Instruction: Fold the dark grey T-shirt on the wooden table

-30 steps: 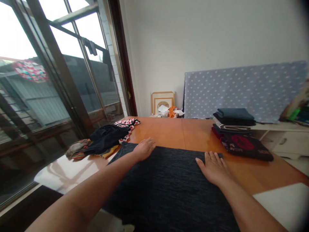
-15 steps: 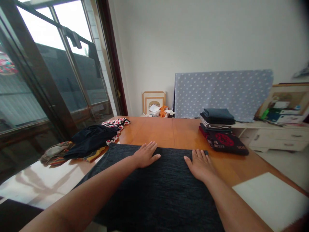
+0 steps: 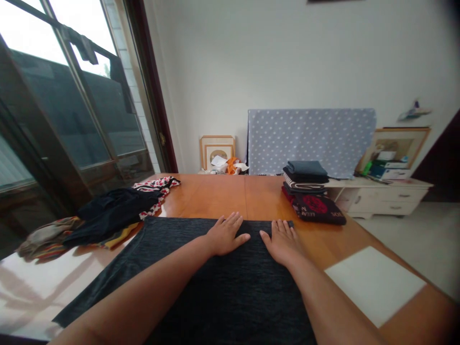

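Observation:
A dark grey-blue heathered garment (image 3: 230, 297), probably a shirt, lies spread flat on the wooden table with what looks like a sleeve reaching out to the left. My left hand (image 3: 225, 235) rests palm down on it near its far edge, thumb stretched to the right. To the right, close to the far right corner, my right hand (image 3: 282, 241) also presses flat on the cloth with fingers extended. Both hands are open and hold nothing. My forearms cover part of the fabric, and its near end runs out of view.
Unfolded clothes (image 3: 111, 215) lie heaped at the left. Folded clothes (image 3: 307, 182) are stacked at the back right, above a dark red-printed garment (image 3: 319, 209). A white sheet (image 3: 375, 285) sits on the table (image 3: 215, 194) at right. Behind stand a polka-dot cloth (image 3: 309, 139) and white cabinet (image 3: 384, 201).
The view has turned to the right. My left hand has slid right along the cloth, nearer to my right hand. Both hands stay flat, and more of the left sleeve shows.

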A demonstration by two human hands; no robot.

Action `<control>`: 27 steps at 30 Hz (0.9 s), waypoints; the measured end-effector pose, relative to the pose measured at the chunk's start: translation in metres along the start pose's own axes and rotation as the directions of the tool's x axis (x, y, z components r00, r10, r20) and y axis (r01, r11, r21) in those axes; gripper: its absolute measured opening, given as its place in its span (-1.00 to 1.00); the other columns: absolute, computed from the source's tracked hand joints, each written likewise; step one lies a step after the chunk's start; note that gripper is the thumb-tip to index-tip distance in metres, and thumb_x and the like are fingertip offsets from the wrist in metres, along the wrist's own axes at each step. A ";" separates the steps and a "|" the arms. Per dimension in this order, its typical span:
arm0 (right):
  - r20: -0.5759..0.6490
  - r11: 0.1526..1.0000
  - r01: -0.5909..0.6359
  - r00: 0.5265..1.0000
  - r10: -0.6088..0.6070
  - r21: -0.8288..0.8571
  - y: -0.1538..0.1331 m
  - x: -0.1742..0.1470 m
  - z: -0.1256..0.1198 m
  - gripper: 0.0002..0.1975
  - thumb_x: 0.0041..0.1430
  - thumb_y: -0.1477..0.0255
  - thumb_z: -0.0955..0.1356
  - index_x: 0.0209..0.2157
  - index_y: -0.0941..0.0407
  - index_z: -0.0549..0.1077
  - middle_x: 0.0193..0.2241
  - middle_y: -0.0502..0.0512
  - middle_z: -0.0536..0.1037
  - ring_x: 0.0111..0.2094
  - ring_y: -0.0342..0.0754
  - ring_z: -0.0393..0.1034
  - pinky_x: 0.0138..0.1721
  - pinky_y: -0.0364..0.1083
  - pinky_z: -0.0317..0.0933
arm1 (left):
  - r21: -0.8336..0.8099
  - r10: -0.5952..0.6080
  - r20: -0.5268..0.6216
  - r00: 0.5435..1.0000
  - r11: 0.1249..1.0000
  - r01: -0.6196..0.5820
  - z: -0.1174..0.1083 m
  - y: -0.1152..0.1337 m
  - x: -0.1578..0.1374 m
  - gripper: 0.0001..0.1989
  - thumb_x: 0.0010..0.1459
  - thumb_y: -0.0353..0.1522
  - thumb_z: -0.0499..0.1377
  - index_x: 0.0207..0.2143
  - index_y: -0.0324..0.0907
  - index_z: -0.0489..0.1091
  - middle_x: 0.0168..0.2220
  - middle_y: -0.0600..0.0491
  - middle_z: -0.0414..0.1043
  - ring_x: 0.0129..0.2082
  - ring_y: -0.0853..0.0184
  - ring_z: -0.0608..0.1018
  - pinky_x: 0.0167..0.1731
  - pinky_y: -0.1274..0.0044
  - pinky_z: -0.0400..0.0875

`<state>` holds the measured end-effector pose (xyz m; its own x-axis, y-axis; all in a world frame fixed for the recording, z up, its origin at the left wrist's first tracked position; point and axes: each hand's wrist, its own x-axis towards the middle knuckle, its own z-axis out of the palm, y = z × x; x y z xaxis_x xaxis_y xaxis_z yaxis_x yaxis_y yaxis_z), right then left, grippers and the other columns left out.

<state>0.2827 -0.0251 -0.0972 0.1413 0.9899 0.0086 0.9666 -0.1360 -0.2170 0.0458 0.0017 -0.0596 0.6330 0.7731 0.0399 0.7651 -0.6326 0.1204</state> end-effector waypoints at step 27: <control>-0.007 0.998 -0.066 0.998 0.066 -0.021 0.009 -0.003 -0.004 -0.22 0.30 0.03 -0.01 0.39 0.21 -0.02 0.40 0.24 -0.07 0.41 0.21 -0.36 0.30 0.35 -0.41 | -0.008 0.084 0.013 0.996 0.996 -0.084 0.013 0.049 0.028 -0.15 0.27 0.14 -0.39 0.39 -0.20 -0.05 0.43 -0.08 -0.15 0.42 0.17 -0.09 0.33 0.20 -0.16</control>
<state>0.2922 -0.0292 -0.0954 0.2061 0.9785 0.0016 0.9594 -0.2017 -0.1970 0.1026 -0.0077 -0.0659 0.6965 0.7166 0.0370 0.7083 -0.6949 0.1246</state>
